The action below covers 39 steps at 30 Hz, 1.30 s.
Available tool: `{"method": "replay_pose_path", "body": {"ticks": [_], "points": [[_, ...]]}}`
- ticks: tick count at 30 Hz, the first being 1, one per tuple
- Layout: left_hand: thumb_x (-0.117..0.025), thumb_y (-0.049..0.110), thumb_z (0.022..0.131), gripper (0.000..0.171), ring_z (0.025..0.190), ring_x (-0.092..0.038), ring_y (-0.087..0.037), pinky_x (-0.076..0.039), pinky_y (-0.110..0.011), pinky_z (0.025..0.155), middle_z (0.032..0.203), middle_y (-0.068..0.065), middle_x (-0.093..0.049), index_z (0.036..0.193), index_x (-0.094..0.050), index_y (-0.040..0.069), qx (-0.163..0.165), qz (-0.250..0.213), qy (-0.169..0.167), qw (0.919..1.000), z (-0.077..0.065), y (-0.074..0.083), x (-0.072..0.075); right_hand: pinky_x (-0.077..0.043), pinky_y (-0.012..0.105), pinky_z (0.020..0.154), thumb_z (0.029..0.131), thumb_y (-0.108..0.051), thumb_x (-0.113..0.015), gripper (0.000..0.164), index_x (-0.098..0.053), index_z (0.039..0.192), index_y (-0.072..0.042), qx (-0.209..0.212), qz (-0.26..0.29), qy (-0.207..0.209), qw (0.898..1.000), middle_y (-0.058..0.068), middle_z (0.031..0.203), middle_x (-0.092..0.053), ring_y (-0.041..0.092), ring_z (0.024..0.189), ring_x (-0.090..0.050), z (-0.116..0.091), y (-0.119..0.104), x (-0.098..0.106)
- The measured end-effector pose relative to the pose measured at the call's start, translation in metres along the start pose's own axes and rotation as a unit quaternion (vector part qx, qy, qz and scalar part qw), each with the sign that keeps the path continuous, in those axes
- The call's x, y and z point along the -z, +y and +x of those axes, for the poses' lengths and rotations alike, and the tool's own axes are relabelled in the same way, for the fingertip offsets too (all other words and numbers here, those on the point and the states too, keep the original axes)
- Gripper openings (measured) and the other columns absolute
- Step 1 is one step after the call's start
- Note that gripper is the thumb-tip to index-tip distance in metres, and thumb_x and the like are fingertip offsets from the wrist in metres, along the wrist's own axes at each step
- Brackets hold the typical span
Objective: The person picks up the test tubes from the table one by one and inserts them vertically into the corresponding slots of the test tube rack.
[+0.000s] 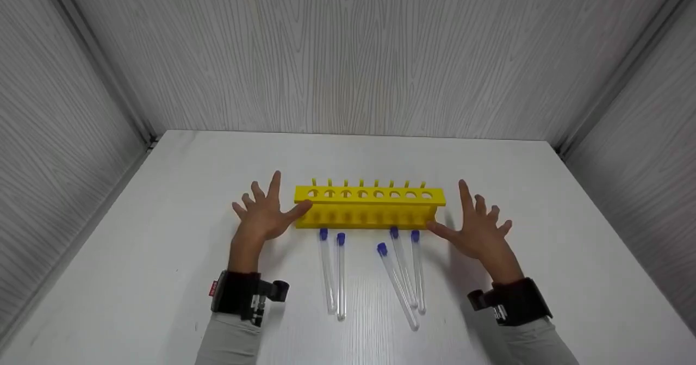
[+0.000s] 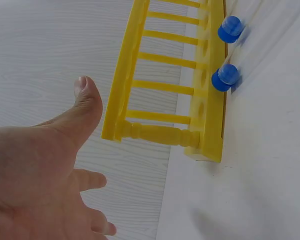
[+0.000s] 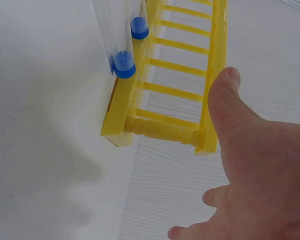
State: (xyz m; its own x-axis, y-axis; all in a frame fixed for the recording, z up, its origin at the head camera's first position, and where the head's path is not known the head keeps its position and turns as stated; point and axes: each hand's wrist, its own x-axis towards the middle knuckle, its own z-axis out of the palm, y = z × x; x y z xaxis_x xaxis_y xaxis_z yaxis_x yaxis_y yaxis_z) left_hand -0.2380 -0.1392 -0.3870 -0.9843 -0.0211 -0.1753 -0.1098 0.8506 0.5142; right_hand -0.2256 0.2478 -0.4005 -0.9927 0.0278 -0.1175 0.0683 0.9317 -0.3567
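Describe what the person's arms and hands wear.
The left hand and right hand are bare. The left sleeve and right sleeve are light grey; the left wristband and right wristband are black, the left with a red tag.

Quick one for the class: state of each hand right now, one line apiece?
Left hand: open, fingers spread, holding nothing, near one end of the yellow rack.
Right hand: open, fingers spread, holding nothing, near the other end.

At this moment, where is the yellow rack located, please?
In the head view, the yellow rack stands near the middle of the white table, between the left hand and the right hand, just beyond the blue-capped tubes.
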Motion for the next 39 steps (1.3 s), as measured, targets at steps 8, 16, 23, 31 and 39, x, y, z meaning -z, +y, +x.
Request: {"method": "replay_pose_path", "body": {"ticks": [8, 16, 23, 31, 39], "points": [[-0.043, 0.062, 0.101, 0.092, 0.150, -0.015, -0.055, -0.014, -0.066, 0.121, 0.165, -0.033, -0.009, 0.164, 0.000, 0.011, -0.012, -0.079, -0.011, 0.9967, 0.007, 0.001, -0.003, -0.022, 0.070, 0.117, 0.097, -0.073, -0.041, 0.104, 0.010, 0.163, -0.011, 0.033, 0.084, -0.012, 0.996, 0.034, 0.163, -0.017, 0.060, 0.142, -0.028, 0.006, 0.002, -0.002], [-0.033, 0.059, 0.106, 0.081, 0.152, -0.026, -0.042, -0.022, -0.056, 0.123, 0.166, -0.022, -0.024, 0.164, -0.010, 0.009, -0.023, -0.130, 0.003, 0.9913, 0.011, 0.004, -0.005, -0.036, 0.063, 0.113, 0.106, -0.062, -0.021, 0.079, -0.014, 0.163, -0.007, 0.048, 0.143, 0.009, 0.988, 0.032, 0.154, -0.040, 0.051, 0.138, -0.044, 0.008, -0.004, -0.002], [-0.036, 0.041, 0.110, 0.064, 0.148, -0.036, -0.039, -0.028, -0.055, 0.121, 0.158, -0.023, -0.040, 0.162, -0.020, 0.007, -0.021, -0.139, 0.013, 0.9899, 0.014, 0.008, -0.008, -0.028, 0.059, 0.119, 0.111, -0.047, -0.019, 0.067, -0.025, 0.160, -0.002, 0.059, 0.153, 0.022, 0.986, 0.026, 0.160, -0.036, 0.046, 0.145, -0.036, 0.008, -0.007, -0.004], [-0.037, 0.035, 0.111, 0.057, 0.142, -0.045, -0.039, -0.033, -0.055, 0.119, 0.150, -0.023, -0.051, 0.159, -0.030, 0.004, -0.025, -0.136, 0.005, 0.9903, 0.015, 0.009, -0.010, -0.040, 0.057, 0.112, 0.113, -0.037, -0.025, 0.058, -0.030, 0.158, -0.001, 0.046, 0.186, 0.042, 0.981, 0.026, 0.149, -0.051, 0.042, 0.135, -0.052, 0.011, -0.010, -0.010], [-0.036, 0.031, 0.110, 0.053, 0.145, -0.041, -0.039, -0.031, -0.057, 0.119, 0.155, -0.022, -0.045, 0.157, -0.036, 0.006, -0.033, -0.136, -0.005, 0.9902, 0.014, 0.009, -0.010, -0.049, 0.053, 0.103, 0.112, -0.032, -0.028, 0.054, -0.033, 0.158, -0.004, 0.042, 0.201, 0.052, 0.977, 0.024, 0.143, -0.058, 0.038, 0.128, -0.059, 0.010, -0.011, -0.011]]}}
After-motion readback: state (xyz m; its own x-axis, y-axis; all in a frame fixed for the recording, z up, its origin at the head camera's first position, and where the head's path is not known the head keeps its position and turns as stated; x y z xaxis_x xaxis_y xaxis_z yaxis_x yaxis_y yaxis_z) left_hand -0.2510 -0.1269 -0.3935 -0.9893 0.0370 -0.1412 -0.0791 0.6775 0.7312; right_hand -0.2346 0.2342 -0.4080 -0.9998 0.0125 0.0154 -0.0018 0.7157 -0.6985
